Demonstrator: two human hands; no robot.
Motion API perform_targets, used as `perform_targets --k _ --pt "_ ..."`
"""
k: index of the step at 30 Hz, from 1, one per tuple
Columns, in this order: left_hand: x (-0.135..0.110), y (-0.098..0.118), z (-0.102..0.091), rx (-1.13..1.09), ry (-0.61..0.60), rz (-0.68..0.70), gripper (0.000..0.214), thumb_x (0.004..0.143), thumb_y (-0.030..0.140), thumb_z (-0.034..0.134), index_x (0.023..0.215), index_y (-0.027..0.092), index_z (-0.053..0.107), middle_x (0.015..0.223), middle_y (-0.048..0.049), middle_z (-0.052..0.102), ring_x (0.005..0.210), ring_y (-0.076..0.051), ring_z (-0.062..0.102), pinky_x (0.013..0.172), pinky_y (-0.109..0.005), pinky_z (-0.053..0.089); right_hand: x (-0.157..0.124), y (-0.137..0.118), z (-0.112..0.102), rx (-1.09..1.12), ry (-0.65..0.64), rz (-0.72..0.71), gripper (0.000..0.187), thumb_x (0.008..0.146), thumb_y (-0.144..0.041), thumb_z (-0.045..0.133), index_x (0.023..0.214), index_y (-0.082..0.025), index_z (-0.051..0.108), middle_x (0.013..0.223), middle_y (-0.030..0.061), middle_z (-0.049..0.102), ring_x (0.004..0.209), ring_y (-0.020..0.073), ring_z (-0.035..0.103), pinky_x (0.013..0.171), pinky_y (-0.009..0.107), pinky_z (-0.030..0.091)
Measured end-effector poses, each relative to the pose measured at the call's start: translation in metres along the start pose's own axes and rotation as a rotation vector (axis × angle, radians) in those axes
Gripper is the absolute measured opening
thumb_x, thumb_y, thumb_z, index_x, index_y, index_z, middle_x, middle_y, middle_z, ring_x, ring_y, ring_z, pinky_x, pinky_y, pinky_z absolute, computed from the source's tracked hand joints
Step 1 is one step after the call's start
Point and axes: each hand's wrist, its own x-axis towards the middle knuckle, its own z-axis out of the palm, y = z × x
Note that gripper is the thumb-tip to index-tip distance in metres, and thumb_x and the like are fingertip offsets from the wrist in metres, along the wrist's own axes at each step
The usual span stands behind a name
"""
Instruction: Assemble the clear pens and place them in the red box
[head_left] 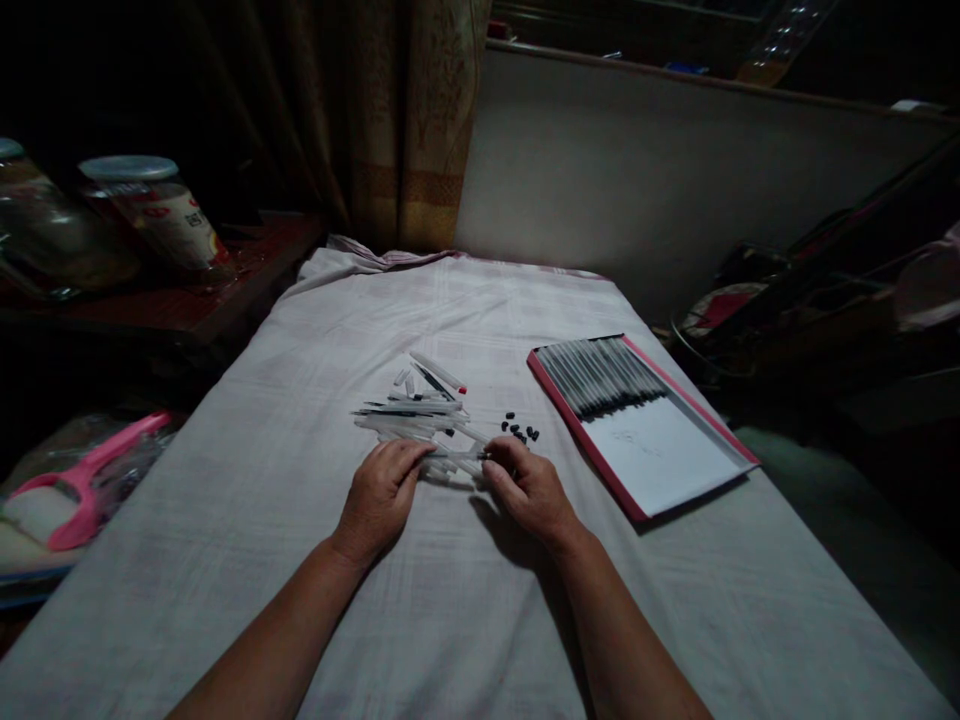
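Between my two hands a clear pen (454,455) lies roughly level, just above a pile of pen parts. My left hand (381,490) pinches its left end, and the fingers of my right hand (531,485) are closed on its dark right end. Under and beyond it sits the pile of clear pen barrels (405,424) and dark refills. One barrel with a red end (439,372) lies at the far side. Several small black plugs (517,432) are scattered just beyond my right hand.
To the right, a shallow red-edged box (600,455) holds a row of assembled pens (604,375) at its far end. A pale checked cloth (247,520) covers the surface. Jars (161,215) stand on a red side table at left, above a pink plastic item (82,485).
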Motion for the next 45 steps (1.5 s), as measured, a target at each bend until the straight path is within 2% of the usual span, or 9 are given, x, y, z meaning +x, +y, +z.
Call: perform_targets --k 5,12,19,23,27,30,34,39,45 --pt "0.000 0.002 -0.001 0.006 -0.019 0.024 0.029 0.092 0.010 0.051 0.115 0.022 0.063 0.099 -0.0056 0.070 0.092 -0.020 0.063 0.081 -0.034 0.052 -0.002 -0.002 -0.001 -0.001 0.017 -0.030 0.018 0.091 -0.028 0.048 0.092 -0.020 0.064 0.079 0.0016 0.068 0.069 0.0149 0.062 0.066 0.023 0.046" --pt "-0.002 0.007 -0.002 0.032 -0.075 0.065 0.032 0.091 0.009 0.052 0.117 0.022 0.063 0.100 -0.0058 0.069 0.092 -0.020 0.062 0.080 -0.034 0.050 -0.009 -0.001 -0.004 0.009 -0.006 0.034 0.031 0.094 -0.033 0.044 0.068 -0.020 0.056 0.059 -0.0012 0.056 0.055 0.0131 0.054 0.055 0.023 0.039" --pt "-0.002 0.008 0.001 0.024 -0.084 0.064 0.026 0.093 0.014 0.054 0.115 0.021 0.064 0.099 -0.0063 0.070 0.092 -0.020 0.063 0.081 -0.034 0.049 -0.012 0.003 -0.006 0.058 -0.045 0.050 0.022 0.090 -0.032 0.050 0.077 -0.019 0.063 0.066 -0.0002 0.062 0.062 0.0139 0.058 0.061 0.024 0.043" --pt "0.002 0.019 0.007 0.023 -0.106 0.076 0.025 0.094 0.016 0.053 0.117 0.021 0.064 0.101 -0.0068 0.072 0.093 -0.021 0.064 0.080 -0.035 0.049 -0.013 0.004 -0.004 0.278 0.005 0.192 0.020 0.087 -0.037 0.055 0.086 -0.019 0.065 0.066 -0.0013 0.063 0.057 0.0130 0.058 0.055 0.023 0.045" --pt "0.012 0.032 0.015 0.027 -0.167 0.090 0.028 0.096 0.022 0.053 0.122 0.021 0.061 0.104 -0.0073 0.072 0.095 -0.021 0.065 0.083 -0.036 0.049 -0.010 0.004 -0.005 0.500 0.101 0.342 0.025 0.076 -0.043 0.068 0.082 -0.018 0.067 0.063 -0.0014 0.064 0.048 0.0106 0.052 0.046 0.021 0.041" --pt "0.021 0.033 0.020 0.095 -0.118 0.043 0.032 0.095 0.027 0.054 0.126 0.018 0.057 0.114 -0.0106 0.070 0.106 -0.025 0.062 0.092 -0.040 0.047 -0.005 0.009 -0.012 0.573 0.300 0.457 0.033 0.066 -0.047 0.076 0.072 -0.017 0.065 0.057 -0.0019 0.060 0.042 0.0081 0.045 0.039 0.020 0.033" --pt "0.033 0.030 0.029 0.224 -0.110 -0.026 0.030 0.090 0.028 0.062 0.118 0.018 0.062 0.114 -0.0112 0.068 0.107 -0.027 0.059 0.095 -0.044 0.044 -0.001 0.021 -0.022 0.660 0.556 0.532 0.042 0.055 -0.049 0.083 0.073 -0.017 0.063 0.052 -0.0035 0.058 0.044 0.0086 0.045 0.040 0.019 0.032" --pt "0.041 0.032 0.041 0.259 -0.197 -0.054 0.015 0.085 0.028 0.068 0.098 0.020 0.068 0.111 -0.0089 0.069 0.107 -0.029 0.058 0.096 -0.048 0.041 -0.002 0.026 -0.024 0.633 0.562 0.521 0.040 0.055 -0.047 0.084 0.070 -0.017 0.064 0.051 -0.0030 0.058 0.044 0.0093 0.046 0.041 0.019 0.031" --pt "0.035 0.026 0.032 0.153 -0.069 -0.010 0.015 0.095 0.024 0.052 0.106 0.018 0.061 0.100 -0.0077 0.073 0.095 -0.022 0.066 0.086 -0.037 0.050 -0.003 0.020 -0.026 0.706 0.611 0.467 0.035 0.057 -0.044 0.083 0.070 -0.017 0.064 0.048 -0.0054 0.052 0.044 0.0090 0.043 0.041 0.020 0.029"
